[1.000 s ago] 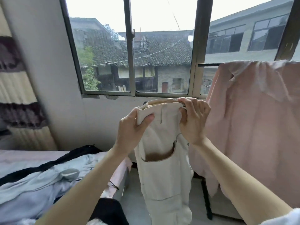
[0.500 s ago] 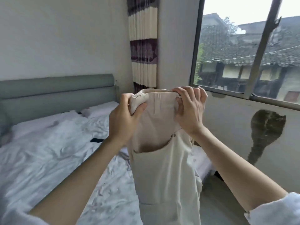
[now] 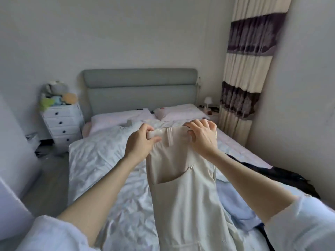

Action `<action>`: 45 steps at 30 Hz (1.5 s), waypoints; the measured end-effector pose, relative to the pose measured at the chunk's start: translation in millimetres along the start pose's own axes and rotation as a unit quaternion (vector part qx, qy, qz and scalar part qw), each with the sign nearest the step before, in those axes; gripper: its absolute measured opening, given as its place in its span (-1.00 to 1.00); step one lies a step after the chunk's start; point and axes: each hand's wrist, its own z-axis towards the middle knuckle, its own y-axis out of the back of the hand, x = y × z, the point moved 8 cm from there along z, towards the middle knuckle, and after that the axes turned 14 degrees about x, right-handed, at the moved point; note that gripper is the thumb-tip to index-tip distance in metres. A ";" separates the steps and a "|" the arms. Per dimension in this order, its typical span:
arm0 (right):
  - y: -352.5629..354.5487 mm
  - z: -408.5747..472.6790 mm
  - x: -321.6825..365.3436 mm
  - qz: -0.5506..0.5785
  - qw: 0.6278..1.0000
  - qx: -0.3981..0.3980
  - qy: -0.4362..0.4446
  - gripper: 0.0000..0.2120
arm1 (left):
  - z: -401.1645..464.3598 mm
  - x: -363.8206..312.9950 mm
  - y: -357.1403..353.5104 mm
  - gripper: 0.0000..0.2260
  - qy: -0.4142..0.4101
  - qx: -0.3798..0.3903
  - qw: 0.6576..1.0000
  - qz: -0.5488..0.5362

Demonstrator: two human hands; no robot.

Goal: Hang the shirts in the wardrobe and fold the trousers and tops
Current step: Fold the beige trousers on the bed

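The view has swung away from the window, which filled it a second ago, and now looks straight down the bed [image 3: 101,160] toward the grey headboard [image 3: 139,87], so the person has turned from the window side of the room to face the mattress. Through that turn the grip has not changed: the left hand [image 3: 140,142] still pinches one end of the waistband of the cream trousers [image 3: 183,187], thumb in front and fingers curled behind, and the right hand [image 3: 202,137] still grasps the other end with bent fingers hooked over the top edge. The trousers hang from both hands above the rumpled duvet, waistband held level, legs falling toward the bottom of the view where their ends run out of sight; whether the hem touches the bed I cannot tell. A pale blue garment [image 3: 233,205] lies on the bed just right of them, with a dark garment [image 3: 282,176] beyond it near the wall. For the task, this looks like the start of the folding step: the trousers have been brought over a flat surface, and the likely next need is to lay them down smooth on the free part of the duvet, clear of the other clothes, before folding.
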 end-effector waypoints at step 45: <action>-664.3 2.5 -134.1 0.023 0.919 0.394 0.012 -0.50 | 89.3 481.1 -386.3 -0.49 0.077 0.145 0.905 0.392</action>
